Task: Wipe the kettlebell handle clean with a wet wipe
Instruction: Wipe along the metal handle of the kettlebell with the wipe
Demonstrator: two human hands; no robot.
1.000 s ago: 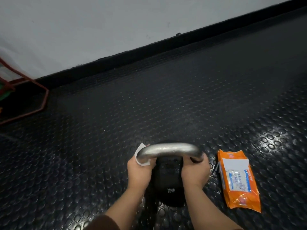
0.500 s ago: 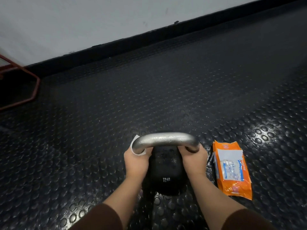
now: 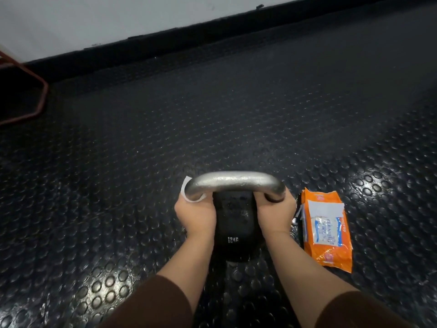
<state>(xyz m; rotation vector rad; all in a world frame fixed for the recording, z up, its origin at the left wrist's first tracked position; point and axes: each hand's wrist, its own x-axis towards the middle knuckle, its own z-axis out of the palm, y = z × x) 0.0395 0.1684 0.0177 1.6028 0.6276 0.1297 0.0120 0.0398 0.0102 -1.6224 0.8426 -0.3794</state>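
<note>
Kettlebell [image 3: 234, 223], black with "12KG" on its face, sits on the studded rubber floor [image 3: 118, 185] between the person's forearms, its bare steel handle [image 3: 236, 183] arching across the top. The left hand [image 3: 195, 215] is closed around the handle's left bend with a white wet wipe [image 3: 186, 191] pinched against the metal; only a curl of the wipe shows past the fingers, so how much of it lies between palm and steel cannot be told. The right hand [image 3: 275, 213] is closed around the right bend, apparently bracing the weight. The main risk is an incomplete clean: the wipe is bunched at one corner, and the shiny top span and the part under the right hand could be missed unless the wipe travels the full arc and the hands change places. A damp handle is also slippery, so a hard push could tip the bell onto the orange wipes pack [image 3: 326, 226] lying just beside it on the right. The thin wipe could tear or slip free on the rough casting.
</note>
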